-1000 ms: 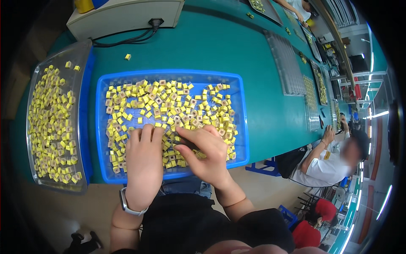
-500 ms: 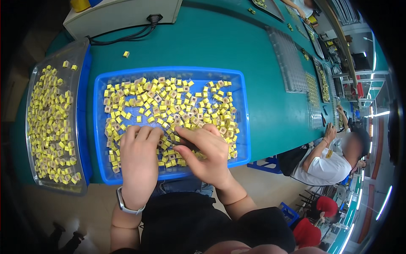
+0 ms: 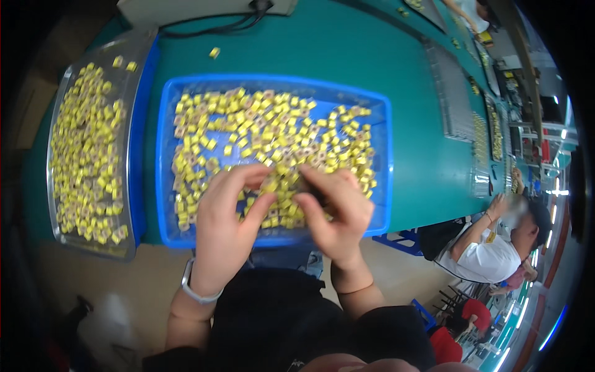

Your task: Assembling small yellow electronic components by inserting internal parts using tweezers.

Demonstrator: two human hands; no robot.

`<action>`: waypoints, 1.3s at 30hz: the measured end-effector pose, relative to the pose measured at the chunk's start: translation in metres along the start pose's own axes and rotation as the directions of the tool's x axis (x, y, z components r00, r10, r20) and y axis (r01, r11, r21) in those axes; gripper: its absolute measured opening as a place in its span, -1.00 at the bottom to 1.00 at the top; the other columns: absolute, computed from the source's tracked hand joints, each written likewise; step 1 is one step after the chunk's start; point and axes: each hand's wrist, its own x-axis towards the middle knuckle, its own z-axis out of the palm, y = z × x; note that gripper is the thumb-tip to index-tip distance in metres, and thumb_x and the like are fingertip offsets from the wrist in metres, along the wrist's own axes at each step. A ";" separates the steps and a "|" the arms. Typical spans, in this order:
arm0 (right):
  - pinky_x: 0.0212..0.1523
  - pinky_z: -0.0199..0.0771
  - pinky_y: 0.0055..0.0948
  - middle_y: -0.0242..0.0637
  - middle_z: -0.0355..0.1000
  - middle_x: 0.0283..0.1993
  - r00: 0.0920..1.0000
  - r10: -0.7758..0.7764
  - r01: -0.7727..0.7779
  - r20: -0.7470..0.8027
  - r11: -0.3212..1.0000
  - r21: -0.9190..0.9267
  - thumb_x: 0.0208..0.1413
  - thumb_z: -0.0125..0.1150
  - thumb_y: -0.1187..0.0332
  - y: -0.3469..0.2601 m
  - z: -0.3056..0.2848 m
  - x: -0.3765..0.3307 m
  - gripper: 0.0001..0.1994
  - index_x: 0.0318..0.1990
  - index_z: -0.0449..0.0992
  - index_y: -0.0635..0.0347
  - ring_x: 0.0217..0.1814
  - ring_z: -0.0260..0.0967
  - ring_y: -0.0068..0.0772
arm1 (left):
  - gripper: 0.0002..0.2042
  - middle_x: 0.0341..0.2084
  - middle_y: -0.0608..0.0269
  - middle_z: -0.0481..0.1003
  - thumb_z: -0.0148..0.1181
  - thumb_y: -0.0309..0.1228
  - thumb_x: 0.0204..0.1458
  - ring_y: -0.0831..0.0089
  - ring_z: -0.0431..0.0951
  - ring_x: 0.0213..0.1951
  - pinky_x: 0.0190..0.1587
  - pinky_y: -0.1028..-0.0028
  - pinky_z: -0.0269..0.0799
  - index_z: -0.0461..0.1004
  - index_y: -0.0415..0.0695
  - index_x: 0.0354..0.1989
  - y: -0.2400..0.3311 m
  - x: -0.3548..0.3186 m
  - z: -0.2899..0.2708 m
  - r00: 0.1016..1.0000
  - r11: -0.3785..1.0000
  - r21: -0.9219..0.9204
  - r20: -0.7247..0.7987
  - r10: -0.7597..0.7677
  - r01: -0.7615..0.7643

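Note:
A blue tray in front of me holds many small yellow transformers, taped blocks with pale cores and thin wire pins. My left hand is over its near half, thumb and fingers pinched around one small yellow transformer. Opposite it, my right hand is curled around a dark tool, mostly hidden by the fingers; its kind cannot be made out. The two hands' fingertips are a short distance apart, above the heap. Motion blurs both hands slightly.
To the left, a metal tray of similar transformers rests on a blue bin. One loose transformer lies on the green table, near black cables. Clear plastic trays stand at the right. A person in white sits beyond.
The view has shifted, so the trays appear higher and further right. My left hand has risen from the heap, now pinching a transformer. The right hand keeps the dark tool.

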 end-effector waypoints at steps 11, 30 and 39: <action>-0.33 0.24 -0.60 -0.25 0.45 -0.40 0.999 0.050 -0.050 -0.013 0.998 0.034 -0.06 0.40 0.58 0.007 0.006 -0.008 -0.68 -0.10 0.58 0.49 -0.38 0.28 -0.49 | -0.69 -0.04 0.13 0.52 0.05 -0.50 0.24 0.46 0.53 -0.05 0.06 0.45 0.44 0.38 -0.26 0.15 -0.018 0.008 0.006 0.972 0.538 -0.825 0.232 0.047 0.171; -0.26 0.27 -0.44 -0.23 0.52 -0.46 0.998 -0.011 0.014 0.060 0.999 -0.052 -0.23 0.51 0.50 -0.001 0.008 -0.003 -0.67 -0.22 0.64 0.42 -0.49 0.29 -0.40 | -0.78 -0.05 0.08 0.50 0.10 -0.49 0.24 0.42 0.50 0.00 0.14 0.40 0.39 0.35 -0.25 0.02 -0.025 0.005 0.010 0.991 0.523 -0.850 0.117 0.066 0.065; -0.21 0.27 -0.42 -0.26 0.52 -0.49 0.997 -0.024 0.029 0.075 0.997 -0.069 -0.24 0.49 0.52 -0.003 0.008 -0.003 -0.69 -0.24 0.64 0.40 -0.50 0.38 -0.42 | -0.80 -0.14 0.26 0.45 0.07 -0.48 0.27 0.56 0.46 -0.07 0.06 0.52 0.37 0.36 -0.23 0.02 -0.022 0.002 0.010 0.994 0.546 -0.835 0.104 0.040 0.066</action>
